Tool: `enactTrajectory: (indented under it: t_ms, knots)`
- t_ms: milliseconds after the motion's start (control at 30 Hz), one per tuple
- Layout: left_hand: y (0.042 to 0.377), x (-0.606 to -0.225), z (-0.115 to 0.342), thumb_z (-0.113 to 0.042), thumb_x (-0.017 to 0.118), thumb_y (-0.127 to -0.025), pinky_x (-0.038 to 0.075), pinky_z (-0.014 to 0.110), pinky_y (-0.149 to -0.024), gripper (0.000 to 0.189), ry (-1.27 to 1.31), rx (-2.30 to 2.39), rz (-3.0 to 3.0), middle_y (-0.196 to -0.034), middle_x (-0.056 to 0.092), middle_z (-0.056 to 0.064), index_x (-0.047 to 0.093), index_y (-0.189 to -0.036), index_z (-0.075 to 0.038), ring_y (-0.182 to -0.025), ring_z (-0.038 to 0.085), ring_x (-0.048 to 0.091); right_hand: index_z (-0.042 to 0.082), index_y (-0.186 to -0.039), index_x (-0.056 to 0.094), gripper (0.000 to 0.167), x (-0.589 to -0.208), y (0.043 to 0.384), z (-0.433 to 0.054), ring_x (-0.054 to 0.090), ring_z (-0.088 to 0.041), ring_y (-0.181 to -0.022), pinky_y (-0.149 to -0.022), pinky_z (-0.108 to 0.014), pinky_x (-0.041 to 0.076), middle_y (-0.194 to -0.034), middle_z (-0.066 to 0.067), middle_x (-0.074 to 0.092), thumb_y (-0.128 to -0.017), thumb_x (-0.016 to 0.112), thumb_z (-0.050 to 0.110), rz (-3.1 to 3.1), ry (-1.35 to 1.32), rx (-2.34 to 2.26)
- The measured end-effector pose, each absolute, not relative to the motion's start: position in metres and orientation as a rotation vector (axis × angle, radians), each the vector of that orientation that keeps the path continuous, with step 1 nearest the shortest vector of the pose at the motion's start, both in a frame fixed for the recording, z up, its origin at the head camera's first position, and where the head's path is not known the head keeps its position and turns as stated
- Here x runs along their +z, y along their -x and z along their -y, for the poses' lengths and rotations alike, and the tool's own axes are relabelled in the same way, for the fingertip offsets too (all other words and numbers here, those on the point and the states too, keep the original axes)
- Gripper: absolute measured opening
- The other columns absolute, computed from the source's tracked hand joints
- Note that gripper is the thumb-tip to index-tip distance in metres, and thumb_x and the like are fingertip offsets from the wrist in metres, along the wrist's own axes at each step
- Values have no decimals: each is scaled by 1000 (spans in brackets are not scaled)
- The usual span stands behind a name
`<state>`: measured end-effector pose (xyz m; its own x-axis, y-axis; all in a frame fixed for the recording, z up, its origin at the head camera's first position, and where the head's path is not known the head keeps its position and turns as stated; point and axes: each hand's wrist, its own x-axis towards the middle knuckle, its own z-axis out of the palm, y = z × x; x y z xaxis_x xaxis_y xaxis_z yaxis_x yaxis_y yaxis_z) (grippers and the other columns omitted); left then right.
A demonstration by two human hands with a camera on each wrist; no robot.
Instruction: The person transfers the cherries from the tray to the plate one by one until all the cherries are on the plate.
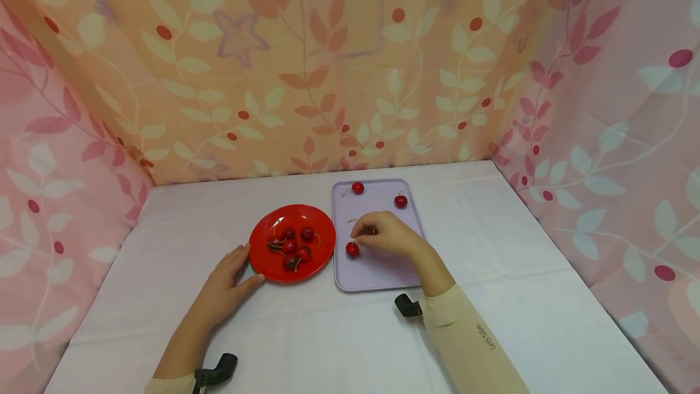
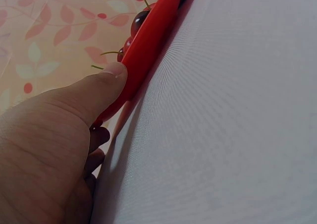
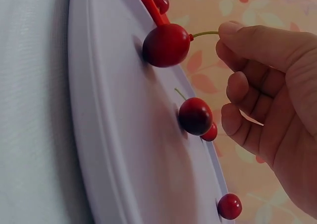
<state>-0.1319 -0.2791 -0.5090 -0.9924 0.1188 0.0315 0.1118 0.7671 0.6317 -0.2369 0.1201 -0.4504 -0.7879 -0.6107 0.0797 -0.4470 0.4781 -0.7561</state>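
Note:
My right hand (image 1: 388,233) pinches the stem of a red cherry (image 3: 166,45) between thumb and index finger, over the left part of the lilac tray (image 1: 377,275). The cherry hangs close over the tray, its stem (image 3: 205,33) stretched toward the fingertips. The other fingers of that hand curl loosely. To the left, my left hand (image 1: 226,284) rests at the near left rim of a red plate (image 1: 262,224), its thumb (image 2: 106,85) touching the edge and its fingers extended along the side. Several cherries (image 1: 289,247) with stems lie together in the plate.
Two cherries lie at the tray's far end, one at the left (image 1: 358,188) and one at the right (image 1: 401,201). A further cherry (image 3: 195,116) is hidden behind my right hand in the head view. Patterned curtains (image 1: 306,78) enclose the white table (image 1: 306,339).

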Motion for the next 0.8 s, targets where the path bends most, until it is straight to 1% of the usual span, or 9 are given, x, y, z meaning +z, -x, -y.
enactTrajectory:
  t_ms: [133, 300, 367, 533, 600, 800]
  knots:
    - [131, -509, 280, -55, 72, -90, 29, 71, -115, 93, -190, 1037, -2952, -165, 33, 19, 31, -162, -13, -152, 45, 26, 15, -99, 78, 6, -447, 236, -119, 64, -13, -91, -86, -28, 56, -93, 5, 75, -94, 75, 14, -2520, 913, -1216]
    - [131, -508, 281, -56, 72, -90, 28, 71, -115, 94, -188, 1025, -2957, -165, 32, 20, 31, -162, -13, -152, 45, 26, 11, -101, 78, 8, -440, 233, -115, 66, -11, -93, -90, -28, 57, -93, 7, 74, -94, 73, 10, -2530, 924, -1207]
    - [132, -507, 281, -55, 72, -90, 28, 71, -116, 93, -195, 1030, -2958, -165, 32, 19, 31, -162, -13, -152, 45, 25, 12, -101, 78, 9, -436, 233, -113, 66, -11, -94, -90, -28, 57, -95, 8, 75, -94, 73, 10, -2547, 921, -1198]
    - [134, -504, 280, -55, 72, -91, 28, 72, -115, 92, -212, 1050, -2957, -165, 32, 20, 31, -162, -13, -152, 45, 25, 16, -102, 78, 10, -427, 231, -110, 66, -13, -90, -83, -28, 59, -98, 8, 75, -94, 74, 10, -2569, 902, -1206]
    - [134, -504, 281, -55, 72, -91, 28, 72, -115, 93, -209, 1051, -2949, -165, 32, 20, 30, -162, -13, -152, 45, 25, 18, -101, 78, 11, -424, 230, -110, 65, -14, -87, -81, -28, 59, -97, 8, 74, -94, 74, 11, -2577, 890, -1208]
    - [132, -509, 280, -55, 72, -90, 28, 72, -116, 93, -186, 1054, -2938, -165, 32, 18, 31, -162, -14, -153, 44, 25, 19, -101, 78, 10, -417, 231, -108, 63, -15, -84, -76, -29, 58, -91, 10, 72, -95, 73, 12, -2626, 894, -1202]
